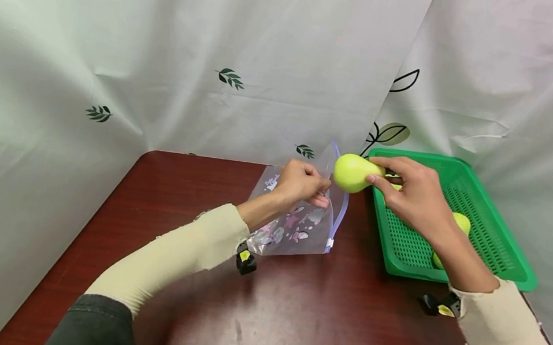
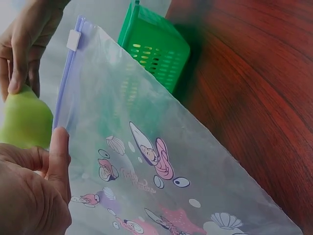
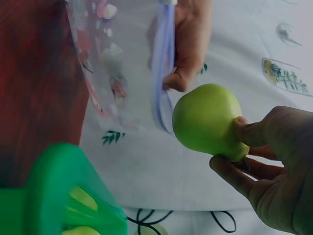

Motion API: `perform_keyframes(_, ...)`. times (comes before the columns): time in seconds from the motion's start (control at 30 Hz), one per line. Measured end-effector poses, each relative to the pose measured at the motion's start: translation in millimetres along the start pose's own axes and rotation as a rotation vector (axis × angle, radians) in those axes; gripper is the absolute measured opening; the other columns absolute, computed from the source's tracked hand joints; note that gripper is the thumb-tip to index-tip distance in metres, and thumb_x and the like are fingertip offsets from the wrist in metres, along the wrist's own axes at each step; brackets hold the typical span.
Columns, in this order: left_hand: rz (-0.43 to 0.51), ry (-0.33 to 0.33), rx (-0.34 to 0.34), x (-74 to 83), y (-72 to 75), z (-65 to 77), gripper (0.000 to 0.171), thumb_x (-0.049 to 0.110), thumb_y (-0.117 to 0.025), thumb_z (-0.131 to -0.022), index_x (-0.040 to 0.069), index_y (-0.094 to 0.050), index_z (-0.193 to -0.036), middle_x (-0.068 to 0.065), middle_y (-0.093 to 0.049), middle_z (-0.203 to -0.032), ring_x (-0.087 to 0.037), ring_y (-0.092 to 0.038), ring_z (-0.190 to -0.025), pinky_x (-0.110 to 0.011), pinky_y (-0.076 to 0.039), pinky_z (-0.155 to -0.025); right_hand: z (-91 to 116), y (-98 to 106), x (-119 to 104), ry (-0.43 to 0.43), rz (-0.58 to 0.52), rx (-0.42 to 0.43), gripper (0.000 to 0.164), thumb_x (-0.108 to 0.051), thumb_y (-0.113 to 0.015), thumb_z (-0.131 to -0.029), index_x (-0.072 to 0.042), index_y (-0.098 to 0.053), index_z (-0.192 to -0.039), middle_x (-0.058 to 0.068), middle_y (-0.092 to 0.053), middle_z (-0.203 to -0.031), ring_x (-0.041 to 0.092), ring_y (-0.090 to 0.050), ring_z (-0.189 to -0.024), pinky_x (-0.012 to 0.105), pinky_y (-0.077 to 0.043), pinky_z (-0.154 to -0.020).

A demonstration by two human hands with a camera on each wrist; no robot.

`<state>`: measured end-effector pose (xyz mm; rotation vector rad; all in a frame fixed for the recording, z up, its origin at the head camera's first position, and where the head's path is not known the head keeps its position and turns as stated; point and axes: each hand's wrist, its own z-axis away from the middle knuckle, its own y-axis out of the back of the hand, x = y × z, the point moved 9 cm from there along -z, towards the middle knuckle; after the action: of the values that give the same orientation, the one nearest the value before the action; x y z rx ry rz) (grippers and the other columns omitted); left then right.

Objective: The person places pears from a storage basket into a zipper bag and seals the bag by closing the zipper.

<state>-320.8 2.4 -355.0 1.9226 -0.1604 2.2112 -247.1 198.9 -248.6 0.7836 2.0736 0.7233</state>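
Note:
My right hand (image 1: 417, 197) holds a yellow-green pear (image 1: 351, 173) by its narrow stem end, the round end pointing left. In the right wrist view the pear (image 3: 208, 117) is right at the mouth of a clear zip bag (image 1: 294, 239), with thumb and fingertips around its stem end. My left hand (image 1: 301, 184) pinches the bag near its lilac zip edge, and the mouth stands parted. Cartoon prints in pink and white cover the bag (image 2: 161, 127) in the left wrist view. A white slider (image 2: 73, 40) sits at one end of the zip.
A green plastic basket (image 1: 517, 256) with slotted sides stands right of the bag, and more pears (image 1: 461, 222) lie in it. The dark red wooden table (image 1: 188, 202) runs back to a white curtain (image 1: 271, 49) with leaf prints. Small black wrist cameras (image 1: 246, 262) hang under both forearms.

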Motion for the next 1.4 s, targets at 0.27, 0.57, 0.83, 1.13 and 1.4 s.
perform_keyframes(0.27, 0.087, 0.039, -0.036, -0.3, 0.5, -2.3, 0.02, 0.001, -0.073, -0.105, -0.018, -0.077, -0.106, -0.01, -0.074, -0.063, -0.013, -0.074, -0.05, -0.027, -0.072, -0.056, 0, -14, 8, -0.049, 0.022, -0.078, 0.038, -0.018, -0.084, -0.105, -0.002, -0.079, -0.138, 0.025, -0.079, -0.135, 0.046, -0.083, -0.109, 0.059, -0.074, -0.089)
perform_keyframes(0.57, 0.176, 0.04, -0.015, 5.2, 5.9, -4.9, 0.026, 0.001, -0.071, -0.106, -0.021, -0.076, -0.118, -0.01, -0.075, -0.067, -0.012, -0.075, -0.052, -0.025, -0.072, -0.057, -7, -21, 10, -0.068, 0.068, -0.157, 0.039, -0.015, -0.083, -0.104, -0.001, -0.078, -0.14, 0.026, -0.077, -0.138, 0.044, -0.078, -0.119, 0.064, -0.071, -0.099)
perform_keyframes(0.83, 0.233, 0.014, -0.026, 21.1, -0.9, -4.3, 0.023, 0.0, -0.067, -0.106, -0.02, -0.075, -0.115, -0.011, -0.075, -0.066, -0.012, -0.075, -0.052, -0.023, -0.072, -0.058, -16, -25, 10, -0.064, 0.062, -0.198, 0.042, -0.018, -0.083, -0.105, 0.001, -0.076, -0.142, 0.027, -0.076, -0.14, 0.046, -0.076, -0.123, 0.067, -0.068, -0.101)
perform_keyframes(1.13, 0.224, -0.062, 0.011, 38.4, 12.3, -4.7, 0.031, 0.0, -0.07, -0.104, -0.022, -0.073, -0.125, -0.01, -0.076, -0.069, -0.011, -0.076, -0.054, -0.024, -0.073, -0.062, -25, -32, 4, -0.054, 0.072, -0.238, 0.04, -0.016, -0.083, -0.105, -0.002, -0.077, -0.142, 0.024, -0.079, -0.136, 0.043, -0.076, -0.124, 0.062, -0.068, -0.101)
perform_keyframes(1.4, 0.242, -0.06, 0.046, 45.5, 17.8, -9.0, 0.032, 0.002, -0.072, -0.105, -0.021, -0.073, -0.127, -0.009, -0.076, -0.068, -0.012, -0.077, -0.055, -0.024, -0.074, -0.064, -28, -33, 2, -0.035, 0.049, -0.216, 0.043, -0.015, -0.084, -0.104, 0.0, -0.075, -0.143, 0.026, -0.077, -0.139, 0.045, -0.078, -0.122, 0.063, -0.071, -0.102)
